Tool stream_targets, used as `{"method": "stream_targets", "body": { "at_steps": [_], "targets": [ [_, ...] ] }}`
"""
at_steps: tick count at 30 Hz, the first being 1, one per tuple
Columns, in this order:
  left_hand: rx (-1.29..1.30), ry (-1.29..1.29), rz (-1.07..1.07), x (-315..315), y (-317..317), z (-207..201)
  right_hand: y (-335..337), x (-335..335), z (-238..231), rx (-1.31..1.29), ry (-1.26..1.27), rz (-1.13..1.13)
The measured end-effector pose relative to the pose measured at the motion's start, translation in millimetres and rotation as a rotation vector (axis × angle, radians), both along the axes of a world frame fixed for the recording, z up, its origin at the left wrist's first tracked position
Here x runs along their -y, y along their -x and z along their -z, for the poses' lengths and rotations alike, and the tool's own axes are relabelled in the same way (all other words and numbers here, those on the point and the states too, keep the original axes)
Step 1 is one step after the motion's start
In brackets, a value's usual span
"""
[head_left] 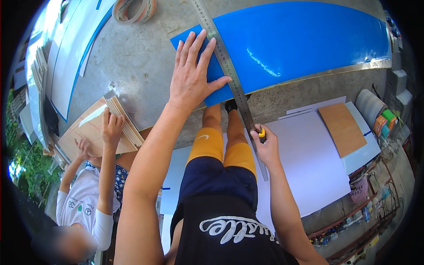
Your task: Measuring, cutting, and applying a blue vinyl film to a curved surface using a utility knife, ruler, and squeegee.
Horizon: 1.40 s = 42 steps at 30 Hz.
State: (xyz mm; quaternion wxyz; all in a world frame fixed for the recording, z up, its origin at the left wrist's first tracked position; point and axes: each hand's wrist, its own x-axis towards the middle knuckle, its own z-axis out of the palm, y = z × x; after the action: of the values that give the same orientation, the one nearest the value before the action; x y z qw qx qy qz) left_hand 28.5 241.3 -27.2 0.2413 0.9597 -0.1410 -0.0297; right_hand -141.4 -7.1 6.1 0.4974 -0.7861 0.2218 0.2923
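A long steel ruler (229, 70) lies slantwise across a glossy blue sheet (300, 42), and its near end sticks out past the table edge. My left hand (190, 77) lies flat with fingers stretched out over the narrow left end of the sheet. Its fingertips and thumb reach the ruler's left edge. Below the table edge, my right hand (269, 148) is closed around a yellow-and-black utility knife (263, 133). The fingers of that hand also touch or nearly touch the lower part of the ruler; whether they grip it, I cannot tell.
Tape rolls (134, 9) sit on the grey metal table (132, 57). At left, another person's hands (113, 126) work over stacked brown boards (73, 139). White sheets (304, 163) and a brown board (341, 129) lie behind my right arm, near a cluttered rack (375, 212).
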Motion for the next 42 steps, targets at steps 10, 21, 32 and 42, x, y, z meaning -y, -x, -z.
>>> {"method": "stream_targets", "body": {
  "at_steps": [10, 21, 32, 42],
  "targets": [
    [-0.03, 0.026, -0.005, 0.0, 0.9, -0.8, 3.7, 0.9, 4.4, 0.021, 0.012, -0.003],
    [-0.015, 0.038, -0.005, -0.9, 0.3, 0.1, 3.4, 2.5, 6.5, -0.018, 0.015, -0.015],
    [-0.024, 0.008, -0.004, 0.2, 0.3, -0.9, 2.5, 2.5, 5.7, -0.02, 0.005, -0.015],
    [-0.006, 0.007, 0.0, 0.0, 0.6, -0.1, 1.1, 1.9, 4.5, -0.035, 0.008, -0.009]
  ]
}}
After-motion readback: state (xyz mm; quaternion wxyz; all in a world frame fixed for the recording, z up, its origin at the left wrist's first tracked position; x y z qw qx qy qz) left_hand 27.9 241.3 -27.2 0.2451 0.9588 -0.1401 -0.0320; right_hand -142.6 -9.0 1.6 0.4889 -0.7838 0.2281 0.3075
